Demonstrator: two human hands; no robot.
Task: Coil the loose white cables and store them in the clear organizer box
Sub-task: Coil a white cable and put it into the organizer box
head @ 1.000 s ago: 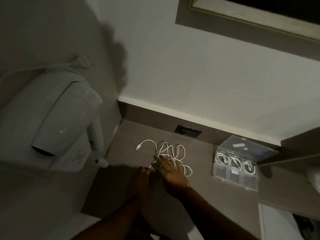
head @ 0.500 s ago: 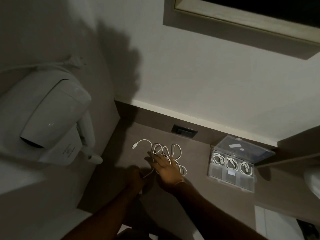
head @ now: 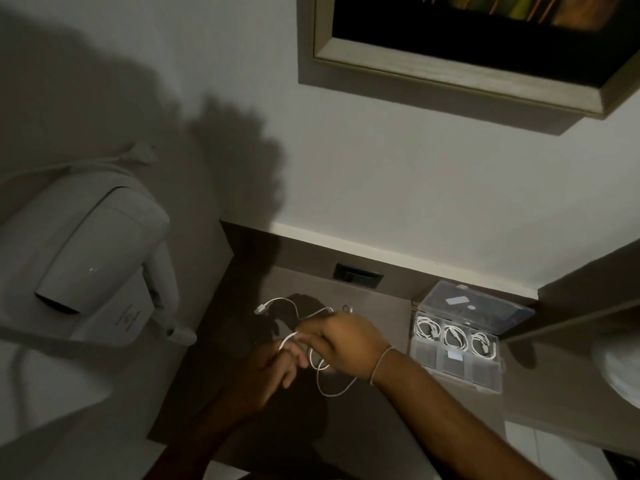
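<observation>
We hold the loose white cable between both hands over the brown counter. One end with its connector trails away to the left onto the counter, while a loop hangs below our fingers. Our right hand pinches the cable with thumb and fingertips closed on it. Our left hand sits in shadow just beside it, fingers curled, with the cable laid across them near the tips; both hands nearly touch.

To the right, against the back ledge, stands the clear organizer box with its lid tipped open. We see three coiled white cables in its back row of compartments; the front row is too dim to read.

A dark wall socket sits behind the hands. A white wall-mounted hair dryer hangs on the left, and a framed picture is above.
</observation>
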